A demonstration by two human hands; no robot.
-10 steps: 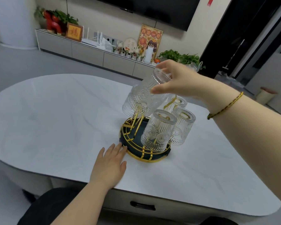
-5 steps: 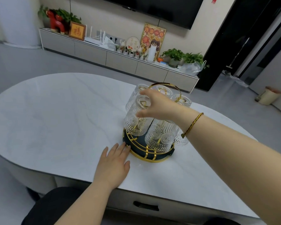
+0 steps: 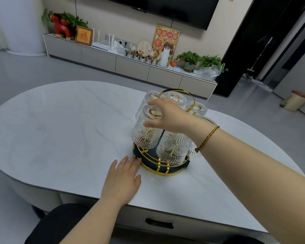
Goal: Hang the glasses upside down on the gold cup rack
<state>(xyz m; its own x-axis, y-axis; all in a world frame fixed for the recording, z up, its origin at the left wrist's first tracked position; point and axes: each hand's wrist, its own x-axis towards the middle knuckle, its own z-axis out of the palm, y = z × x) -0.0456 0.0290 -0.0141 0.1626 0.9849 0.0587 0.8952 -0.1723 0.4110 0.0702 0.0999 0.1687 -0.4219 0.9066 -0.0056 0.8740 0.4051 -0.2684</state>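
The rack (image 3: pixel 163 166) stands on the worktop (image 3: pixel 60 134), near its front edge and right of centre. Its base is a round dark tray with a gold wire rim; gold prongs rise from it, and a gold loop handle (image 3: pixel 179 92) stands above the middle.

Glasses hang mouth-down on the prongs. The front-left glass (image 3: pixel 144 136) sits at the left side of the rack, upside down, its base uppermost with a gold prong tip visible through it. The front glass (image 3: pixel 173 148) hangs just beside it to the right, also inverted. Further glasses hang behind: a back-left glass (image 3: pixel 144 101), a back glass (image 3: pixel 176 98) inside the handle loop, and a right glass (image 3: pixel 198 109). One more glass at the right is largely hidden by the forearm.

The right hand (image 3: pixel 169 115) reaches in from the right, over the top of the rack. Its grip is narrow around the upper part of the front-left glass: the thumb lies along the near side of the glass just below the base, and the fingers (image 3: pixel 158 103) curve over the far side. The glass is thus directly under and between thumb and fingers. A braided band (image 3: pixel 208 138) circles the right wrist.

The left hand (image 3: pixel 121 182) lies flat, palm down, on the worktop at the front edge. Its grip is wide and holds nothing; the fingertips touch the left front rim of the rack base.
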